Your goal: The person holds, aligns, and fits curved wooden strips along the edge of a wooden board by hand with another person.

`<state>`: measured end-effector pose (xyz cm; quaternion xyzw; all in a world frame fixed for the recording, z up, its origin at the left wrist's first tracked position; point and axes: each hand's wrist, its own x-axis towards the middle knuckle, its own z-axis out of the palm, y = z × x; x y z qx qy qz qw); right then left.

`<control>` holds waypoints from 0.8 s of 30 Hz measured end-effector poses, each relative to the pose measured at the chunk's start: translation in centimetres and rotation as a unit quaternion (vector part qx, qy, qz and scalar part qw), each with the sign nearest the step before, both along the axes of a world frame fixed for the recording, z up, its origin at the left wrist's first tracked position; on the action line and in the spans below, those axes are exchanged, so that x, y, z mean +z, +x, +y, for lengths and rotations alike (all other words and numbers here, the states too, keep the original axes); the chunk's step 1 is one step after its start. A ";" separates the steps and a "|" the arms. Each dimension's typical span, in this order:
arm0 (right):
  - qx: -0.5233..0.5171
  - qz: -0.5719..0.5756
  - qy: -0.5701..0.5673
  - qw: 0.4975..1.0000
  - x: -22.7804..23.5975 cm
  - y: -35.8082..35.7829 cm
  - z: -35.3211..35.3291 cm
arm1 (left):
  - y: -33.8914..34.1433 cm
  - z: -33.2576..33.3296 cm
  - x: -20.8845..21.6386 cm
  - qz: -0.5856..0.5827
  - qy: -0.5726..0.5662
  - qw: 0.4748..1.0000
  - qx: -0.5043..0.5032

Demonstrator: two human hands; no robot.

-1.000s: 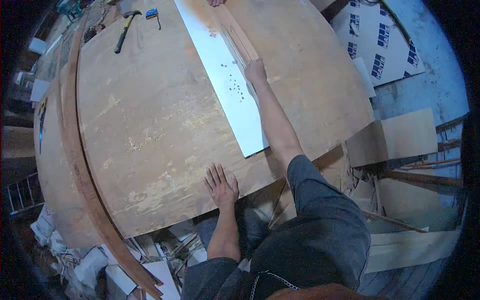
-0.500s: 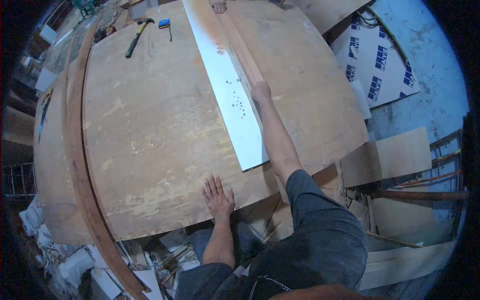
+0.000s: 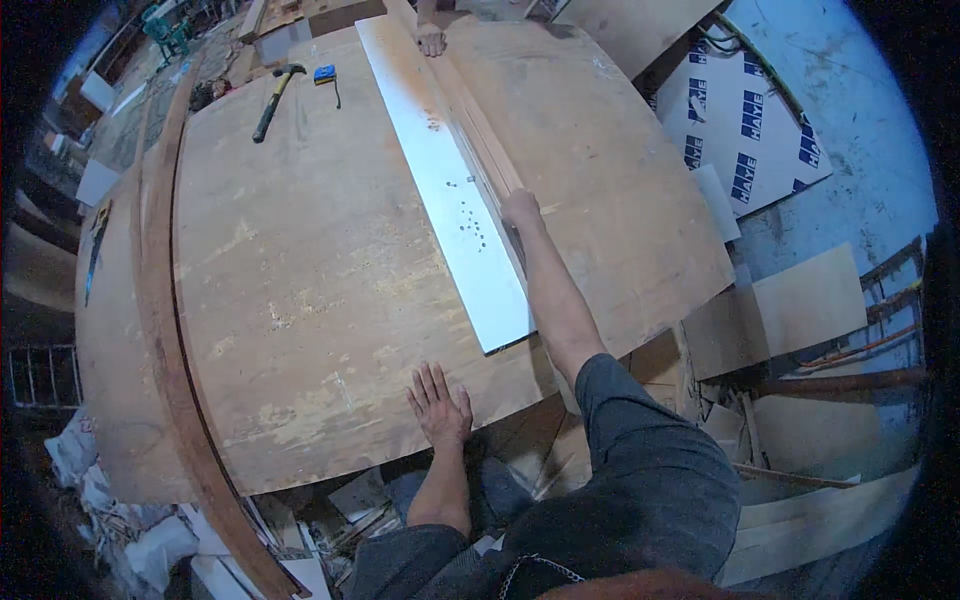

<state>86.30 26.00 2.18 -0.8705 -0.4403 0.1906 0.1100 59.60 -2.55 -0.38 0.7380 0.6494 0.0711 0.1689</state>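
Observation:
My left hand (image 3: 440, 405) lies flat with spread fingers on the near edge of a large plywood sheet (image 3: 330, 230). Stretched forward, my right hand (image 3: 520, 208) is closed around the near end of long wooden strips (image 3: 482, 125). The strips run away from me along the right side of a narrow white board (image 3: 485, 300). That board has an orange-brown stain toward its far end and several small dark specks, too small to name, near its middle. At the far end another person's hand (image 3: 431, 40) rests on the strips.
A hammer (image 3: 278, 103) and a blue tape measure (image 3: 325, 75) lie far left on the plywood. A long brown timber (image 3: 160, 270) crosses the left side, with a handsaw (image 3: 97, 250) beyond it. Printed sheeting (image 3: 745, 130) and offcut panels (image 3: 810, 305) lie on the right.
The scene sits slightly lower in view, and more of the other person's hand and forearm shows. Both my hands keep their places, the left flat and the right on the strips.

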 end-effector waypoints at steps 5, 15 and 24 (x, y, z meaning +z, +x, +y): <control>-0.016 0.038 -0.018 0.999 0.5 -1.0 -1.3 | -0.5 -0.2 -0.1 0.031 -0.017 0.999 0.002; -0.005 0.027 -0.049 0.998 0.5 -1.4 -2.8 | -0.6 -0.1 -0.6 0.012 0.004 1.000 0.012; 0.024 -0.014 -0.043 0.999 -1.4 -0.2 -4.6 | -0.5 -0.2 -0.8 0.019 0.001 1.000 0.006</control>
